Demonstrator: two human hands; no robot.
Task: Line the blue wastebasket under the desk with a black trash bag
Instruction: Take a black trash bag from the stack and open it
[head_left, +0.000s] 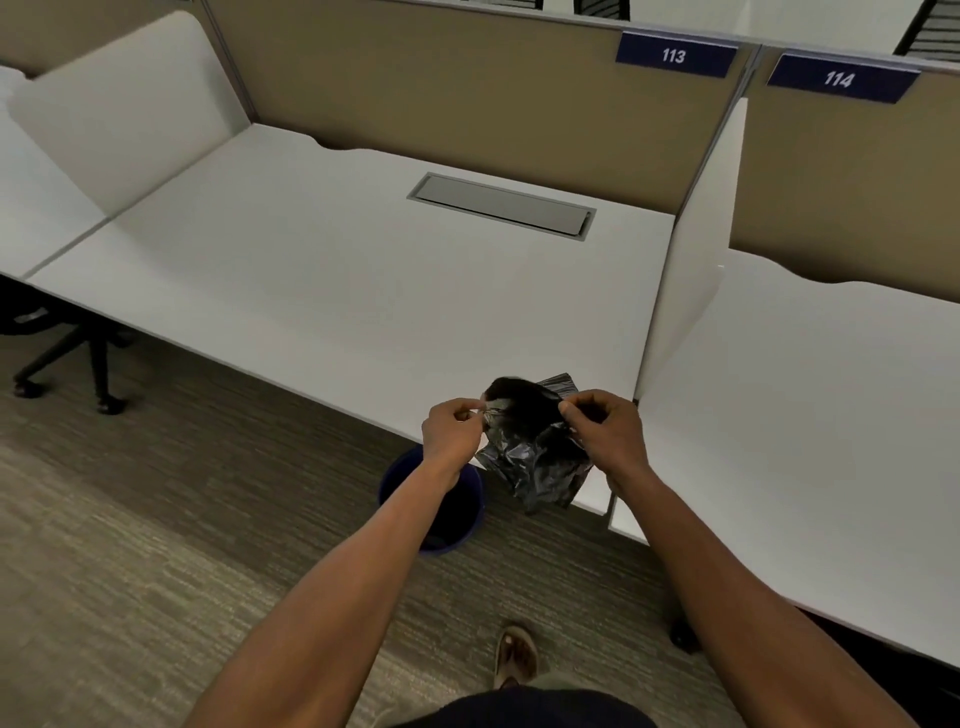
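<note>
A crumpled black trash bag (535, 447) hangs in the air over the front edge of the white desk (332, 270). My left hand (452, 434) pinches its top edge on the left, and my right hand (605, 431) pinches the top edge on the right, so the bag's mouth is pulled slightly apart. The blue wastebasket (441, 506) stands upright on the carpet just in front of the desk edge, below my left wrist. My left forearm hides part of its rim, and its inside looks dark.
White side dividers (691, 270) flank the desk, with tan partition walls behind bearing signs 113 (674, 54) and 114. A grey cable hatch (501, 205) is set in the desktop. A black office chair base (67, 358) stands at the left. My foot (514, 657) is on the carpet.
</note>
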